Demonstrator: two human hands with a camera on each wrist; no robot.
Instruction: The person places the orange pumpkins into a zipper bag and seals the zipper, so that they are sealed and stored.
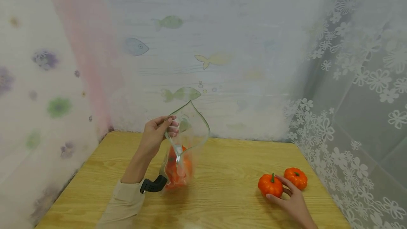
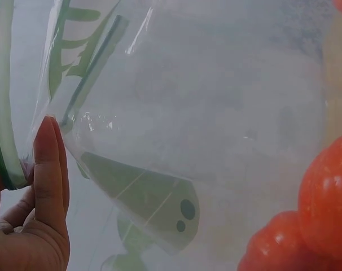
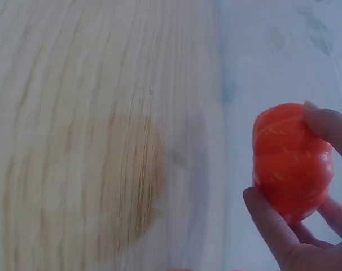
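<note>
My left hand (image 1: 159, 130) pinches the rim of a clear zip bag (image 1: 194, 135) with a green edge and a white slider. The bag's mouth gapes, and it hangs at the left middle of the table. Orange pumpkins (image 2: 332, 197) show through its plastic in the left wrist view; how many is hard to tell. At the right, my right hand (image 1: 294, 200) grips a small orange pumpkin (image 1: 269, 186) with a green stem, thumb and fingers on opposite sides. Another small pumpkin (image 1: 295, 178) sits on the table just beyond that hand.
The wood-grain table (image 1: 222, 172) has a patterned fish curtain (image 1: 241, 91) along its back edge. A flowered sheet (image 1: 356, 144) borders it on the right, and another (image 1: 57, 87) on the left. A black strap piece (image 1: 154, 184) is by the left wrist.
</note>
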